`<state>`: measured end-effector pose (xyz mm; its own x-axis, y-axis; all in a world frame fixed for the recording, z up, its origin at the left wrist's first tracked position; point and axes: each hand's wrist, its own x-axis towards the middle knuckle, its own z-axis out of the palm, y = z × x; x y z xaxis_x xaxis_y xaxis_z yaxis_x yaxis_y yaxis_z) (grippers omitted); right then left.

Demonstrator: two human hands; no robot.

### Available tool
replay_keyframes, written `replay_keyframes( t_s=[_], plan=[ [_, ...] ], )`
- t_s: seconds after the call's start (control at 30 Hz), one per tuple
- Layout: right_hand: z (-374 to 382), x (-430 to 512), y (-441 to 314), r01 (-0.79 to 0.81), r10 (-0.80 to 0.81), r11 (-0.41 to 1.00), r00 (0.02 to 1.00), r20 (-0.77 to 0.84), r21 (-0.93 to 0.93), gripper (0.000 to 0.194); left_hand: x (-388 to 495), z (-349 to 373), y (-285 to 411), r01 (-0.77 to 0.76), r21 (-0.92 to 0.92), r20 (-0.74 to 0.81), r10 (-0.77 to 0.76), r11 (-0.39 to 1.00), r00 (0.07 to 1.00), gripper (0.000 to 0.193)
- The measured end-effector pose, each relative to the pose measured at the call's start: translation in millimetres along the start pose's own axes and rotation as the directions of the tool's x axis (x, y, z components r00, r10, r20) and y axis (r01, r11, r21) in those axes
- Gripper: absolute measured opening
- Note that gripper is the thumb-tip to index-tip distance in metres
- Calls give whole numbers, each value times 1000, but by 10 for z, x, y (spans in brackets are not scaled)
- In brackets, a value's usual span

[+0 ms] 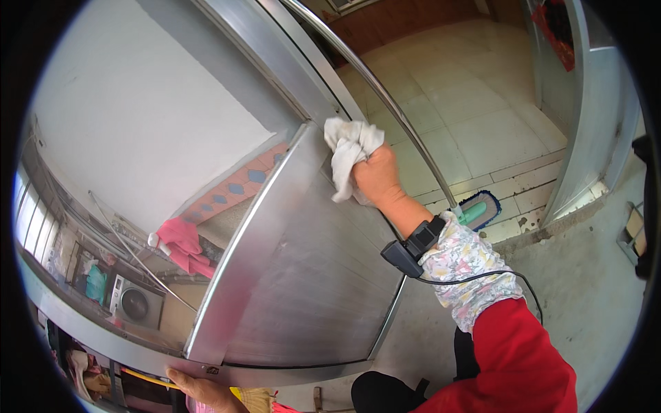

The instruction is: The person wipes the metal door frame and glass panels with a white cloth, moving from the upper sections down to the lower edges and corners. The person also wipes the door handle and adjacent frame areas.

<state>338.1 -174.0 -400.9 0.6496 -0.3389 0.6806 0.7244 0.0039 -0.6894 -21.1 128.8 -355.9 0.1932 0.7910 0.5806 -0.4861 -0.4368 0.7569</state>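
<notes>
My right hand [378, 174] grips a crumpled white cloth [352, 149] against the edge of a metal door [304, 258], near the corner where its lower panel meets the glass. A black device is strapped to my right wrist, with a cable running from it. At the bottom left, my left hand [206, 393] rests at the door's outer metal frame edge, its fingers partly hidden and no held thing visible. Through the glass pane, or reflected in it, appear a pink cloth [183, 245] and a washing machine [135, 304].
A long metal pole with a flat mop head [477, 209] leans across the tiled doorway. Another metal door frame [583, 113] stands at the right. Shelves with shoes [82, 371] and a straw broom [256, 398] are at the lower left. Concrete floor lies below the threshold.
</notes>
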Motion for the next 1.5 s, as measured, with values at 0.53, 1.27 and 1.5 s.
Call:
replay_keyframes(
  t_s=[0.53,1.27,1.5],
  plan=[
    [430,-629,-1052,555,-534,831,814,230,-35,28,-33,70,-25,-190,154,185,160,970,970,50],
    [433,-49,-746,59,-43,980,995,86,-189,20,55,94,-171,-207,78,185,190,975,964,47],
    [497,-267,-767,274,-252,951,956,152,-145,12,50,122,-222,-199,71,178,183,978,967,48]
  ],
)
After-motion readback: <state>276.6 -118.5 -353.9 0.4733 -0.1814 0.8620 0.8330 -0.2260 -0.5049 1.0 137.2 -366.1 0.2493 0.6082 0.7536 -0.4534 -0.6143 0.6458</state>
